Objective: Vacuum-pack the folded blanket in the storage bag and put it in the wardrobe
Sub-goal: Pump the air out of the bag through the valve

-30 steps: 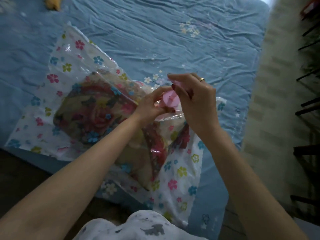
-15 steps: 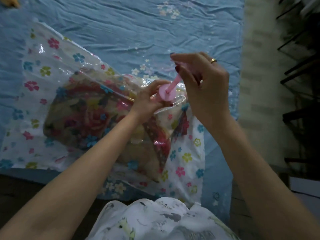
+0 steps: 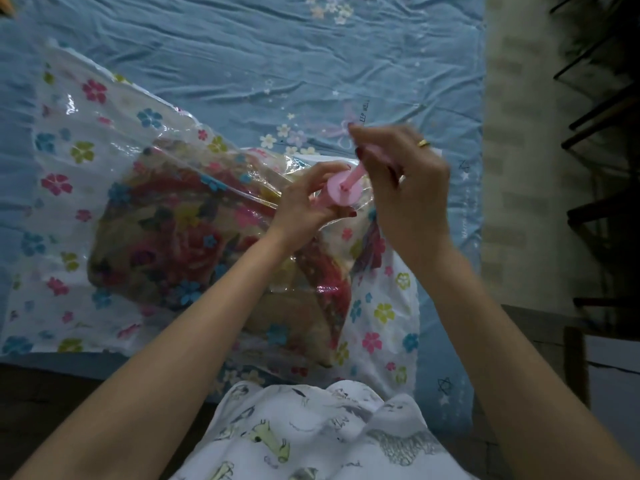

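Plastic of the storage bag (image 3: 69, 188), lying beneath both hands with the folded blanket (image 3: 166, 244) inside, is looking slippery and limp, so the left hand (image 3: 304, 206) is gripping the pump (image 3: 341, 192) barrel while the right hand (image 3: 401, 181) is pinching its plunger handle.

Pink pump (image 3: 341, 192), flower-printed clear bag (image 3: 83, 140), rose-patterned blanket (image 3: 180, 244), blue sheet (image 3: 242, 46).

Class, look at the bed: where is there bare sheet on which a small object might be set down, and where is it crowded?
Bare blue sheet lies beyond the storage bag, up to the top edge, and in a narrow strip by the bed's right edge. The middle is crowded: the bag with its blanket, and both hands, left hand and right hand, on the pink pump.
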